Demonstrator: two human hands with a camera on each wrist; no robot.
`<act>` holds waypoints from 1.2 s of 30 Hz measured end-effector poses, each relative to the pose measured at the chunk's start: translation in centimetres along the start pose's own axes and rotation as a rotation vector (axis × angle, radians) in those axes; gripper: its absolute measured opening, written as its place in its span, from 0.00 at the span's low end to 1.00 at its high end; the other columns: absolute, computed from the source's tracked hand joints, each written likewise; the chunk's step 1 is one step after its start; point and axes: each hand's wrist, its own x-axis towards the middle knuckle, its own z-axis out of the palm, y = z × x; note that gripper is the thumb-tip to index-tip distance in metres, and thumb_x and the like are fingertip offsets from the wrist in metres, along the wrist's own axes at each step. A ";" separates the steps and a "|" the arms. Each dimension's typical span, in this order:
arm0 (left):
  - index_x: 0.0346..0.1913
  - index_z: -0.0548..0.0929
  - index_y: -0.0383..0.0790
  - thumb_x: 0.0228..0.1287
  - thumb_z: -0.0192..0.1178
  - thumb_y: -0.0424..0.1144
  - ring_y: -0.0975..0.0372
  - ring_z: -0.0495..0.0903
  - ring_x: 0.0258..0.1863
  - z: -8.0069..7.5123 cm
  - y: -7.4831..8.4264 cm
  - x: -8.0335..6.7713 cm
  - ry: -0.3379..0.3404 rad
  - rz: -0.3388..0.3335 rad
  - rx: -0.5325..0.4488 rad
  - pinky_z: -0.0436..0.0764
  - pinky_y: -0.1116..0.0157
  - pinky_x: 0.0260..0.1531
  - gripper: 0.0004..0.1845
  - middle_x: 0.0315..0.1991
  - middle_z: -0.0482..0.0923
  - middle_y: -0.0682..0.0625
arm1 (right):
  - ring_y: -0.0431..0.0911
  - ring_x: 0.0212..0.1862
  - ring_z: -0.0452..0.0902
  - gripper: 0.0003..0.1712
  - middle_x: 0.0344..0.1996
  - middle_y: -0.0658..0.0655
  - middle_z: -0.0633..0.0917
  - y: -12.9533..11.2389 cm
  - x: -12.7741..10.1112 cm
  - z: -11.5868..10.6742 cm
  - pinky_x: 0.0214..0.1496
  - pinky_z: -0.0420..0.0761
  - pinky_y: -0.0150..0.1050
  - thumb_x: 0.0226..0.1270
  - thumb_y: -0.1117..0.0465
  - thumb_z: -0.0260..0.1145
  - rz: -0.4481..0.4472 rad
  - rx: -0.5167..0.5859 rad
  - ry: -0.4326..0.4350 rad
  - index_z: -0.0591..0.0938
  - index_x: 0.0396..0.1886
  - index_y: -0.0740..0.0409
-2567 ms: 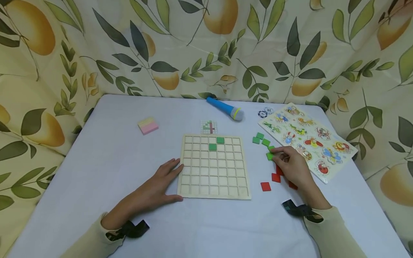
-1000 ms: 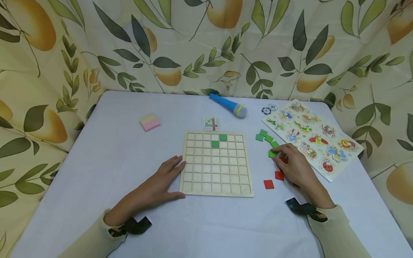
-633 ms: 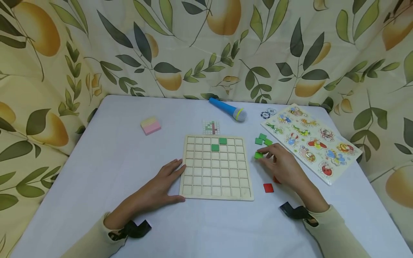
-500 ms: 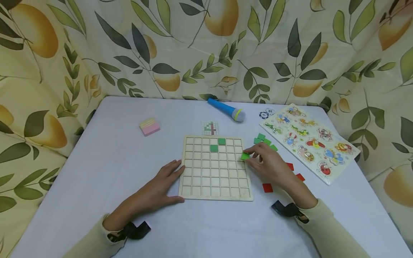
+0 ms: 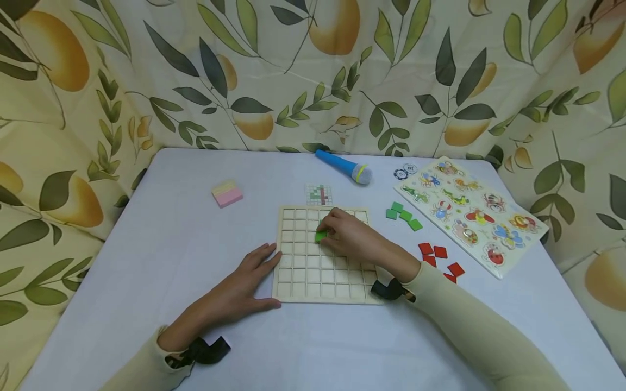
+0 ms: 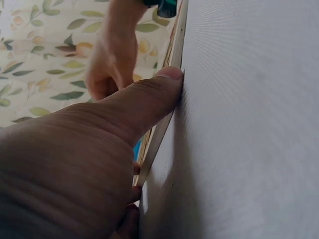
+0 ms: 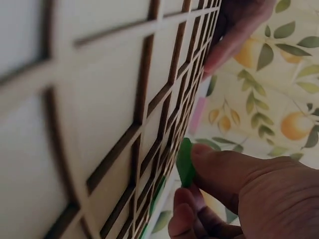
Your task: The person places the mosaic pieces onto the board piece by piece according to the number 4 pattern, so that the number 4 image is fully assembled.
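A wooden grid board [image 5: 324,274] lies flat on a pale tabletop [image 5: 171,239] and serves as the landmark here. A small green tile [image 5: 320,237] is pinched at its edges between thumb and fingertips of the right hand [image 5: 349,236], low over the cells in the upper middle of the board; in the right wrist view the tile [image 7: 185,163] is seen edge-on, tilted, just off the board's ribs. The left hand [image 5: 244,282] is laid flat with straight fingers against the board's left edge, its thumb pressed to the near edge, as seen in the left wrist view [image 6: 149,104].

The tile is judged light, thin, stiff and smooth, so it is best taken by opposite edges. The cells are judged a close fit, bounded by raised ribs on which a tilted tile could catch.

To the right of the board, loose green tiles [image 5: 403,213] and red tiles [image 5: 437,255] are scattered, with an insect puzzle [image 5: 469,212] beyond. Behind the board lie a pattern card [image 5: 318,194] and a blue toy microphone [image 5: 344,166]. Open tabletop is left in front of the board.
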 end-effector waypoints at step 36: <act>0.86 0.57 0.43 0.61 0.78 0.54 0.46 0.47 0.89 0.2 0.2 -0.1 0.023 0.021 0.029 0.67 0.44 0.80 0.57 0.89 0.47 0.46 | 0.38 0.46 0.80 0.10 0.50 0.55 0.87 2.5 -5.2 -1.8 0.50 0.79 0.23 0.82 0.64 0.63 0.101 0.286 0.521 0.86 0.55 0.56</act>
